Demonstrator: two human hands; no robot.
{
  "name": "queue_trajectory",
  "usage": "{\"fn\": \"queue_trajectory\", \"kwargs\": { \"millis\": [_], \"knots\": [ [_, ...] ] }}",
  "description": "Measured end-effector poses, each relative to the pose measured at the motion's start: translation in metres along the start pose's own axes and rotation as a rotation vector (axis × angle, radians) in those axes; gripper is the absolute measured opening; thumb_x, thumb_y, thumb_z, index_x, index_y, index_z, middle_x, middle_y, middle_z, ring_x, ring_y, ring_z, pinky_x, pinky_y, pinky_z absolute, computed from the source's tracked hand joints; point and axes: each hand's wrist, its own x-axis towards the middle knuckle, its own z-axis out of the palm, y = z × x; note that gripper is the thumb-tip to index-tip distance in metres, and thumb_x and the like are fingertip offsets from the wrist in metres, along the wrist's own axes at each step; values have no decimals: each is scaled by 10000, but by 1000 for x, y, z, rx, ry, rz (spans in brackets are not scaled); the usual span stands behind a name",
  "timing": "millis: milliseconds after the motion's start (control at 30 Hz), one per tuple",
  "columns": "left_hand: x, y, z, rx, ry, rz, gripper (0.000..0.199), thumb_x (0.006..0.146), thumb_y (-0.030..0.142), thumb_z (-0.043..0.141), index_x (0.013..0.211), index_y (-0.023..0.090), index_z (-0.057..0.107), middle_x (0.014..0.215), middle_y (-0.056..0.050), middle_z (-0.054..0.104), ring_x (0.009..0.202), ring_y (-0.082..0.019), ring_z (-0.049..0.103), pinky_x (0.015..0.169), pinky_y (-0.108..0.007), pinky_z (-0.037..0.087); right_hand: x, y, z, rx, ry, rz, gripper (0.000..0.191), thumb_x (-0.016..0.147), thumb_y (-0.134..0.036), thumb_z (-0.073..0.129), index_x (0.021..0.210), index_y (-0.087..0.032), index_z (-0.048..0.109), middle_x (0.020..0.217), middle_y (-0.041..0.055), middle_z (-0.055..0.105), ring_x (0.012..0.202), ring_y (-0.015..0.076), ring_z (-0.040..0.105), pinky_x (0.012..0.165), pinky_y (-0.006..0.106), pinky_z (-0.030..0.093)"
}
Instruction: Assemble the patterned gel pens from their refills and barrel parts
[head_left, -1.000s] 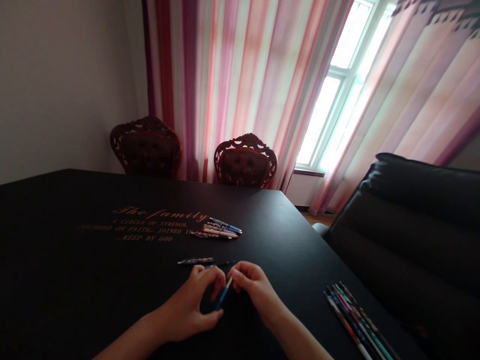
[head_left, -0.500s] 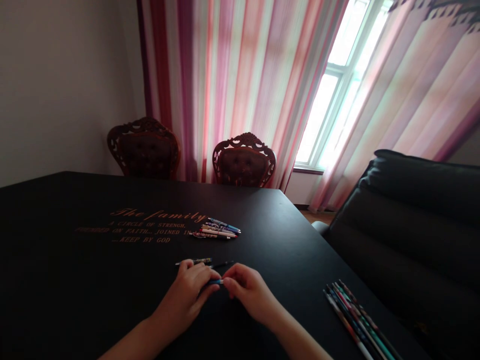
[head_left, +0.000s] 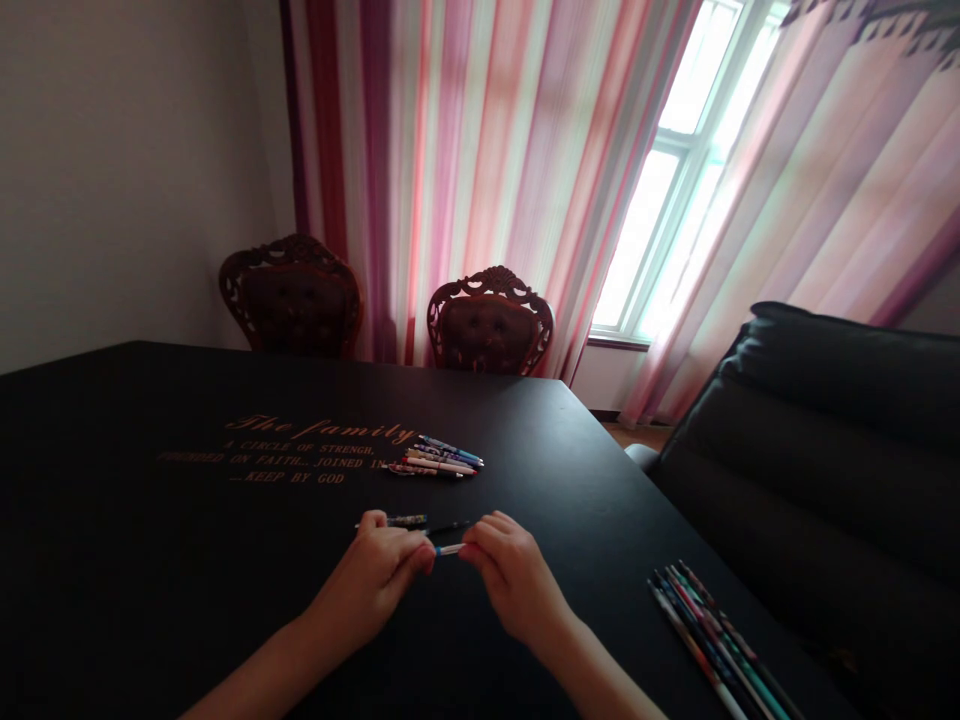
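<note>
Over the near part of the table, my left hand [head_left: 382,570] and my right hand [head_left: 517,575] are both closed on one slim pen [head_left: 450,549]. A short blue and whitish length of it shows between the fingertips; the rest is hidden inside the hands. Just beyond them lie a dark patterned pen piece [head_left: 409,520] and a thin black piece [head_left: 451,526], both partly covered by my left hand. Farther off, several click pens [head_left: 442,464] rest side by side, pointing roughly left to right.
The black table [head_left: 187,560] has gold lettering printed on it. Several long pens or pencils [head_left: 720,640] lie in a bundle near its right edge. A black leather chair [head_left: 832,460] stands at the right. Two carved chairs [head_left: 491,325] are at the far side, before striped curtains.
My right hand has moved slightly right and up, away from my left. More of the slim pen, with a whitish length, shows between them. The pens on the table stay put.
</note>
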Motion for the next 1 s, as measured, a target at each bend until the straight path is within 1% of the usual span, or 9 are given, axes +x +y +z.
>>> {"fn": "queue_trajectory", "kwargs": {
  "millis": [100,200,267,367,433,533,633,800,1000],
  "knots": [
    [0,-13,-3,-9,39,-142,418,1018,369,325,738,206,589,617,45,619,622,-152,547,793,-345,296,4,24,-23,28,155,81,134,916,-205,552,820,-200,646,776,13,602,738,167,536,676,273,392],
    [-1,-16,-4,-4,86,-158,166,943,366,517,894,249,624,860,27,678,827,-188,592,858,-367,284,7,44,-40,1,223,116,89,872,-238,624,843,-215,704,799,20,585,786,188,540,715,295,411],
    [-2,-13,-1,16,72,-122,82,867,293,627,947,278,628,995,17,665,952,-211,577,904,-387,263,8,47,-39,-13,154,127,67,841,-239,666,841,-232,733,819,24,580,831,200,544,749,306,418],
    [-4,-6,6,55,29,-99,154,794,212,686,920,282,631,1006,16,641,989,-218,555,927,-403,247,4,39,-25,-22,-32,145,62,791,-195,718,804,-250,745,844,19,597,875,201,546,808,316,417],
    [-5,-5,7,68,5,-108,187,763,235,722,918,279,628,1006,13,631,1001,-226,544,923,-407,251,1,33,-14,-51,-122,156,101,750,-167,752,800,-254,743,870,14,612,901,203,543,845,324,408],
    [-5,-8,4,75,-10,-118,255,728,325,762,936,271,625,1026,-2,619,1025,-244,528,902,-404,270,-4,31,-8,-95,-190,176,234,693,-165,797,898,-257,732,934,21,625,942,220,532,846,328,410],
    [-5,-9,-2,84,-12,-105,236,740,343,749,930,263,635,1035,-10,606,1029,-249,526,891,-400,277,-5,37,-10,-99,-206,182,299,674,-171,811,948,-247,717,952,34,632,956,233,531,826,329,419],
    [-4,-6,-6,60,-41,-106,60,832,230,640,886,257,638,993,5,623,990,-221,553,884,-390,269,-2,39,-10,-37,-159,161,150,735,-88,709,811,-217,710,876,23,638,864,192,568,749,286,426],
    [-2,-2,-7,-50,-33,-158,65,895,295,584,925,260,631,890,24,683,838,-194,580,864,-374,288,0,24,-9,81,-109,170,35,797,-184,681,819,-200,703,774,3,667,743,161,593,685,265,426]
  ]
}}
